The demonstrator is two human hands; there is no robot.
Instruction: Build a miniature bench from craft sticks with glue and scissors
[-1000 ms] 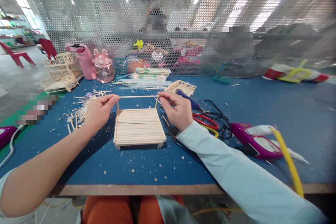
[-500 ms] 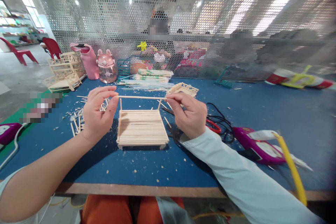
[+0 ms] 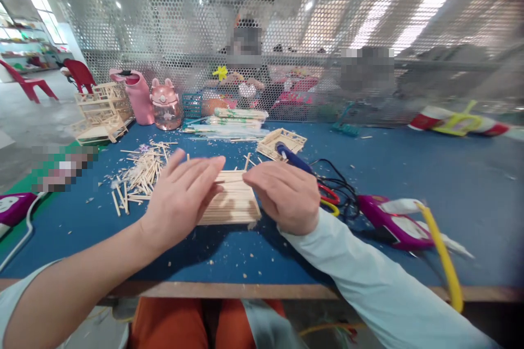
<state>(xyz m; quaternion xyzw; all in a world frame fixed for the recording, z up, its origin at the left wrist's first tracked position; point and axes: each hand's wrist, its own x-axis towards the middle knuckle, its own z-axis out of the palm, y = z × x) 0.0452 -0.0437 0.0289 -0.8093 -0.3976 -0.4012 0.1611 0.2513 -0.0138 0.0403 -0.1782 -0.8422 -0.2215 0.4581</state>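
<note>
My left hand (image 3: 184, 199) is over the left part of a small platform of pale wooden sticks (image 3: 233, 204), its fingers close together and pointing right. My right hand (image 3: 289, 193) is at the platform's right back corner, fingers curled inward with the tips hidden from me. Whether a thin stick lies between the two hands I cannot make out. A short upright post (image 3: 248, 161) stands at the platform's back right. Loose cut sticks (image 3: 145, 172) are heaped left of my left hand. Behind my right hand lies a dark blue handled tool (image 3: 297, 159).
A small stick frame (image 3: 282, 144) and bagged sticks (image 3: 233, 122) lie farther back. At the left rear are a stick model (image 3: 102, 112), a pink bottle (image 3: 140, 98) and a clear pink bottle (image 3: 166, 106). Black cable (image 3: 347, 191) and a purple device (image 3: 395, 223) lie right. Behind is a perforated metal screen (image 3: 164, 22).
Both hands have come down and closer together, the left moving right over the platform. The stick held level between them is no longer plainly visible. The blue handled tool now shows behind the right hand.
</note>
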